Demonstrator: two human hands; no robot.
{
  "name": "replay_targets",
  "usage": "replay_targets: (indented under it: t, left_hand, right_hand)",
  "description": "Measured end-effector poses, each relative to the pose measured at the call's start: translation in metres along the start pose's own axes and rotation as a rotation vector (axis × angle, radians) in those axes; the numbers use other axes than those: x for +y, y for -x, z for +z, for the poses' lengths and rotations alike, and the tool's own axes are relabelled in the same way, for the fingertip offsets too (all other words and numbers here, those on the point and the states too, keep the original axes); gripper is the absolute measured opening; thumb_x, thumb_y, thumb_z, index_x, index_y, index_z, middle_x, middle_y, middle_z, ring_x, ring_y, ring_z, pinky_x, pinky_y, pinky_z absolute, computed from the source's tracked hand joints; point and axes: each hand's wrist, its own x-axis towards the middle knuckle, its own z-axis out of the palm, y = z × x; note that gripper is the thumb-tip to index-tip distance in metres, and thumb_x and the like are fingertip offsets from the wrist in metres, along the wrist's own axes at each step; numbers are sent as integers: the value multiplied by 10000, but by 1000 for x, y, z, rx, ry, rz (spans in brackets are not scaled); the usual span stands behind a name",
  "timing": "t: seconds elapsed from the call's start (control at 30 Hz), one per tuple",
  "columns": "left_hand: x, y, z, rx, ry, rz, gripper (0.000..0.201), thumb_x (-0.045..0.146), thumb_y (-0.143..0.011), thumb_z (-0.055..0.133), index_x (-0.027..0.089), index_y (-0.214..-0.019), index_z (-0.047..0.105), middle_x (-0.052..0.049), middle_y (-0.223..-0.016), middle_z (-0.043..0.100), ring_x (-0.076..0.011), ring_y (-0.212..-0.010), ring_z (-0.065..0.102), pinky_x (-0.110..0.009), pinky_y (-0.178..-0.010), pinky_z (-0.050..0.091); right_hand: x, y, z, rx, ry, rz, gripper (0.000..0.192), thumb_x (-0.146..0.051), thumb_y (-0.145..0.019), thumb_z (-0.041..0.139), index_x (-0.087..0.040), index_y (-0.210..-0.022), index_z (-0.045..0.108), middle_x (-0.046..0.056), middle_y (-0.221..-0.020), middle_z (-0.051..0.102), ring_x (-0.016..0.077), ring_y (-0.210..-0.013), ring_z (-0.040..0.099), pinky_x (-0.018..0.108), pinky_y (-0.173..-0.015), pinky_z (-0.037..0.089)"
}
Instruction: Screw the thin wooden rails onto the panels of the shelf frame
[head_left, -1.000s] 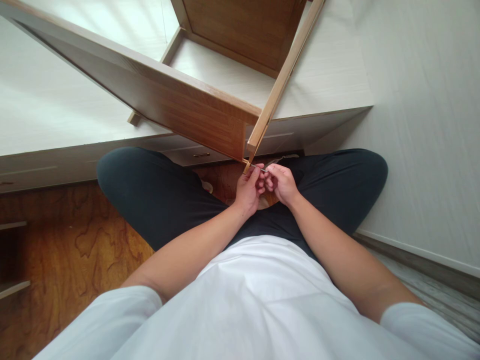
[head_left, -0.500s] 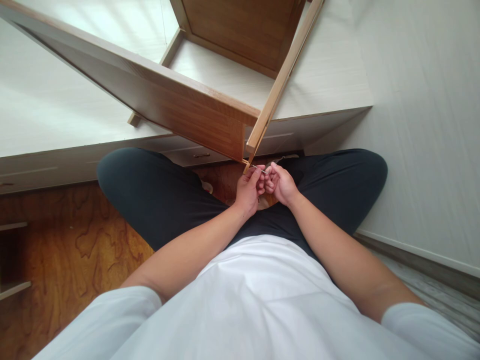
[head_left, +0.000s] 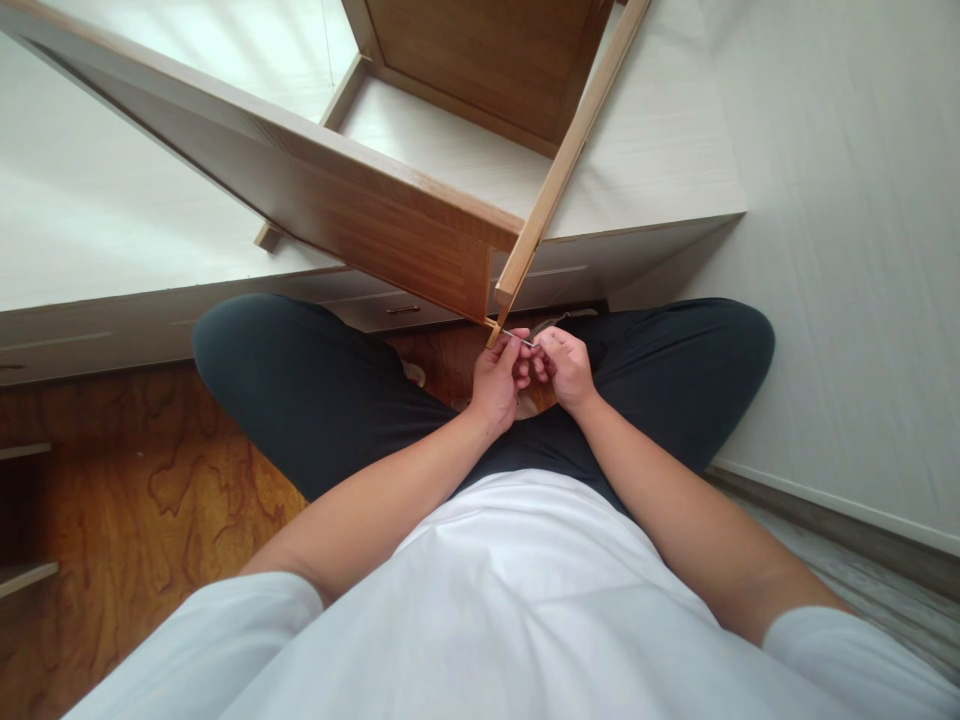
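Two hands meet just under the corner of the wooden frame, and that is where I am watching for trouble. My left hand [head_left: 496,385] is curled with thumb and fingers pinched on a thin metal tool [head_left: 519,338], a slim rod that may be a hex key, though it is too small for me to say. My right hand [head_left: 566,368] is closed as well, its fingertips [head_left: 541,352] on the other end of the same rod. One end of the rod sits right at the lower tip of the slanting wooden rail [head_left: 559,170], where it meets the end of the wide wooden panel [head_left: 352,205].

Both pieces lean off the white platform [head_left: 660,150] above my crossed legs [head_left: 315,390], and I cannot see anything bracing them, so I judge the main risk is the frame shifting or tipping toward my lap if I push sideways on the rod. With such a light pinch, I also think the rod could slip out of the joint and drop onto the wooden floor [head_left: 150,500] between my knees. Whether it is seated in a fastener I cannot tell; if it sits askew, turning it may round the fitting or mark the rail's edge. My fingers are close to the corner, so a sudden slip could jab them.
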Motion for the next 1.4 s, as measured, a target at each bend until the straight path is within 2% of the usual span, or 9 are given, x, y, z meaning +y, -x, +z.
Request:
replay_targets:
  t: [0.3, 0.53, 0.77, 0.93, 1.03, 1.4]
  left_hand:
    - [1, 1, 0, 0, 1, -4, 290, 367, -781, 822, 181, -978, 717, 40, -712, 560, -51, -529, 469, -156, -422, 301]
    - [2, 1, 2, 19, 11, -26, 298, 379, -776, 828, 185, -970, 713, 44, -714, 553, -48, -532, 469, -158, -426, 300]
    - [3, 1, 3, 62, 11, -50, 300, 383, -768, 838, 183, -949, 706, 51, -706, 550, -39, -520, 461, -159, -426, 297]
    - [3, -1, 3, 69, 11, -48, 331, 398, -739, 857, 178, -929, 699, 59, -693, 543, -34, -513, 453, -156, -420, 291]
    - [2, -2, 2, 75, 1, -45, 331, 398, -735, 856, 174, -922, 698, 60, -677, 542, -34, -510, 450, -151, -419, 289]
    - [1, 0, 2, 52, -6, -33, 322, 389, -732, 855, 173, -926, 715, 56, -683, 541, -38, -513, 453, -147, -414, 293]
  right_hand:
    - [-6, 5, 2, -16, 57, -62, 351, -537, -882, 705, -204, -801, 626, -51, -541, 561, 81, -424, 434, 204, -423, 323]
    - [-8, 5, 4, -2, 64, -40, 356, -545, -870, 710, -208, -795, 624, -51, -538, 560, 84, -426, 437, 207, -427, 331]
    - [-8, -1, 6, 32, -53, 104, 385, -569, -821, 721, -202, -742, 631, -49, -497, 529, 86, -392, 408, 207, -387, 313]
    - [-11, -6, 5, -71, -234, 346, 374, -517, -758, 751, -175, -662, 637, -64, -392, 434, 80, -345, 356, 205, -359, 307]
    - [-12, -6, 4, -104, -272, 404, 369, -493, -741, 764, -162, -633, 641, -62, -375, 429, 74, -337, 353, 199, -361, 316]
    - [-4, -4, 4, -55, -179, 293, 465, -593, -812, 709, -173, -630, 626, -40, -399, 472, 82, -334, 390, 205, -352, 326]
